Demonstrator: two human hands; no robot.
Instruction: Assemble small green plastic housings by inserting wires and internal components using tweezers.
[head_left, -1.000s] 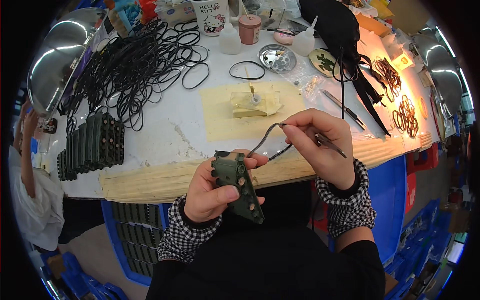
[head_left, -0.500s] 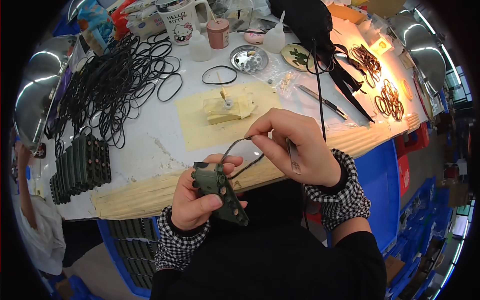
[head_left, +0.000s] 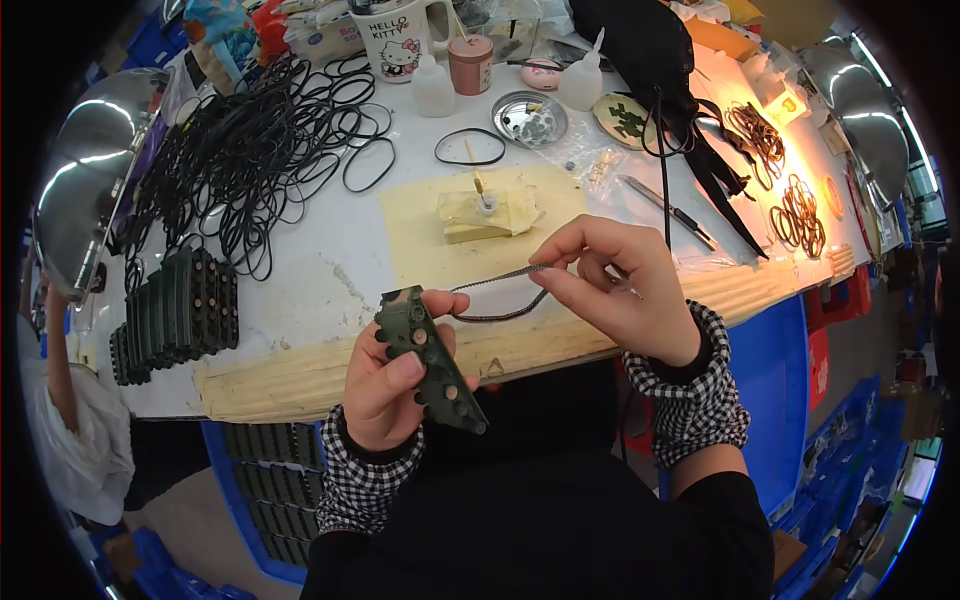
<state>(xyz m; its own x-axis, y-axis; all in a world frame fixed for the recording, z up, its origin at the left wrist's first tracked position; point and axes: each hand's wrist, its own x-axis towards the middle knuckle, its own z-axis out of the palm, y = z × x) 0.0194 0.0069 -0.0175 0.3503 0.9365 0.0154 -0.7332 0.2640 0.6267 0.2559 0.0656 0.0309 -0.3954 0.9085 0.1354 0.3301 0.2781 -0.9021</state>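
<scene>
A dark green toy tank hull (head_left: 412, 325) with small tan wheels is gripped in my left hand (head_left: 370, 385), thumb across its side. The hull is tilted, its lower end pointing toward me. My right hand (head_left: 640, 305) pinches one end of a thin black rubber track loop (head_left: 500, 317) between thumb and index finger. The loop stretches left to the fingers of my left hand, where its far end is partly hidden. Something slim and shiny shows within my right palm, too covered to name.
Beyond my hands sits a taped block (head_left: 485, 218) on yellow paper. A heap of black track loops (head_left: 240, 160) lies left, above a row of green hulls (head_left: 185, 310). A craft knife (head_left: 668, 212) lies right, near a metal dish (head_left: 530, 118). Blue crates (head_left: 765, 390) flank the padded table edge (head_left: 300, 385).
My right hand has shifted slightly right, and the loop now lies more level. The hull has turned a little, showing more of its wheeled side. The view has also shifted, moving the table things rightward.
</scene>
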